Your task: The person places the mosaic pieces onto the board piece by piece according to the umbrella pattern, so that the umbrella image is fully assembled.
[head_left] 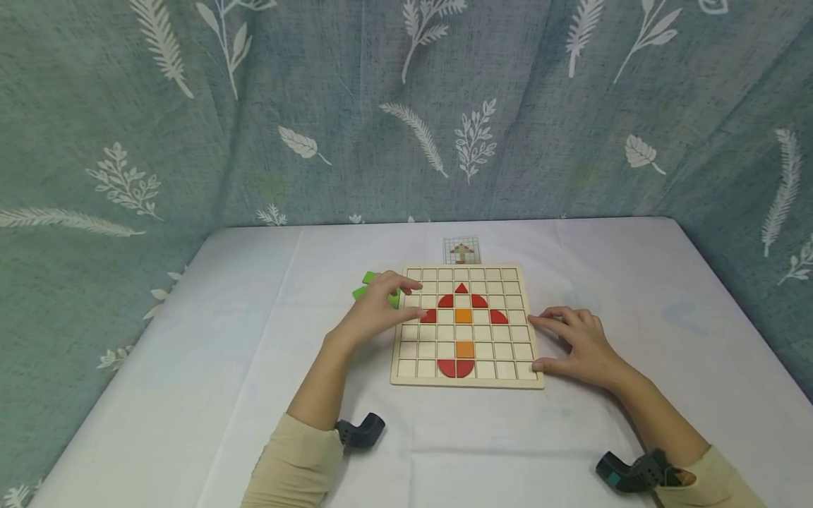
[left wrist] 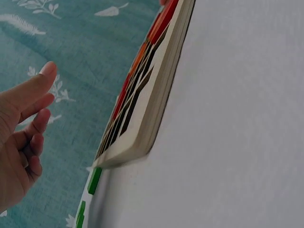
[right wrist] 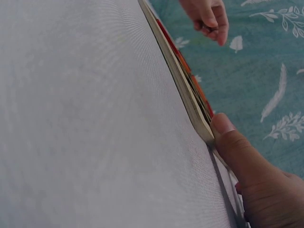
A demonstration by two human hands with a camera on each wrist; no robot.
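Observation:
A wooden grid board (head_left: 424, 351) lies flat on the table with red and orange pieces in its cells. They include a red triangle (head_left: 461, 288), rounded red pieces (head_left: 499, 317) and an orange square (head_left: 464, 316). My left hand (head_left: 376, 305) hovers over the board's left side, thumb and fingers apart; in the left wrist view nothing shows between its fingers (left wrist: 42, 124). Green pieces (head_left: 359, 291) lie left of the board, partly hidden by that hand. My right hand (head_left: 581, 346) touches the board's right edge with fingertips and thumb (right wrist: 235, 147).
A small pattern card (head_left: 461, 250) with a similar coloured figure lies just behind the board. White cloth covers the table (head_left: 286, 282). A leaf-print curtain (head_left: 356, 106) hangs behind the table and at both sides.

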